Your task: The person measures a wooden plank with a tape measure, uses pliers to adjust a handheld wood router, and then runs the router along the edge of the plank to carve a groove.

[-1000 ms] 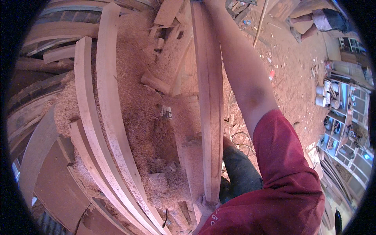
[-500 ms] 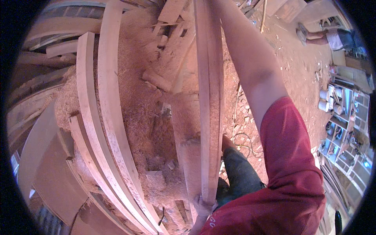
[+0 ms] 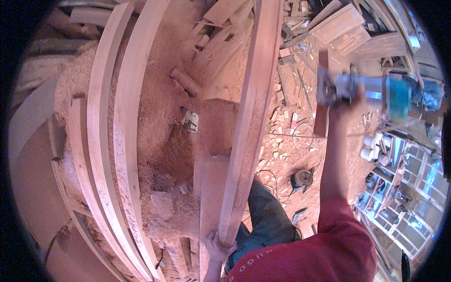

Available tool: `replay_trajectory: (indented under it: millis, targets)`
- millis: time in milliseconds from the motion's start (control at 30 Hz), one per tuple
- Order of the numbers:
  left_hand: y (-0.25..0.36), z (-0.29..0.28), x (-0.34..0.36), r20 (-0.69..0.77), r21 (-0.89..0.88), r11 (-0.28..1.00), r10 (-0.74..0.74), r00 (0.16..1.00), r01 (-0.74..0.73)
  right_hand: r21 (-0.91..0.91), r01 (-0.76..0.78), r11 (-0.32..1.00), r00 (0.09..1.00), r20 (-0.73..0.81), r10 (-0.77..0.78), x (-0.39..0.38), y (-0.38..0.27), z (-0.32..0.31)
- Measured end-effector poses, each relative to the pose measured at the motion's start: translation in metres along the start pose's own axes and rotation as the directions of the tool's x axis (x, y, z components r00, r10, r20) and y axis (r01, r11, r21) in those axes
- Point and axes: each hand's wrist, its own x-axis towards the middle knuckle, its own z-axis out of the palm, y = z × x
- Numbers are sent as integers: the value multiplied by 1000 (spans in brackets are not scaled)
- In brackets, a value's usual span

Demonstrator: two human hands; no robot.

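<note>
A long square wooden beam (image 3: 251, 108) runs from the top of the head view down toward me, tilted slightly to the right. At its near end, my left hand (image 3: 218, 246) is closed around the wood. Off to the right, my right hand (image 3: 350, 98) is held out with the fingers wrapped round a power tool (image 3: 373, 89). That tool has a silver body, a teal end and a narrow wooden plate (image 3: 321, 117) at its other end. Motion blurs the tool and hand, so its exact kind is unclear. The tool is apart from the beam.
Several pale beams (image 3: 101, 141) lie side by side on the left, over sawdust. A dusty board (image 3: 213, 188) lies under my beam. Cables and a round dark machine (image 3: 302, 178) sit among wood offcuts on the floor. Shelves (image 3: 376, 188) stand at the right; boards (image 3: 345, 33) lean behind.
My right arm has swung from the beam's far end out to the right, and the power tool now shows in that hand. The beam's near end has shifted left with my left hand.
</note>
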Motion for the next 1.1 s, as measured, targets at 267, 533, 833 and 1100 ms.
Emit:
replay_trajectory:
  millis: [267,533,833,1100]
  targets:
    - [-42,-15,-126,-176,-103,970,-237,955,222,-90,-179,980,951,-270,149,-183,-35,-81]
    - [-99,-8,-425,-152,267,741,-599,786,616,75,-198,977,949,-234,210,-288,-85,-104]
    - [-154,14,-478,-5,377,722,-625,781,580,91,-272,958,936,-205,285,-379,-150,-144]
    - [-128,1,-399,-146,307,893,-297,944,329,-21,-139,990,975,-178,133,-462,-144,-187]
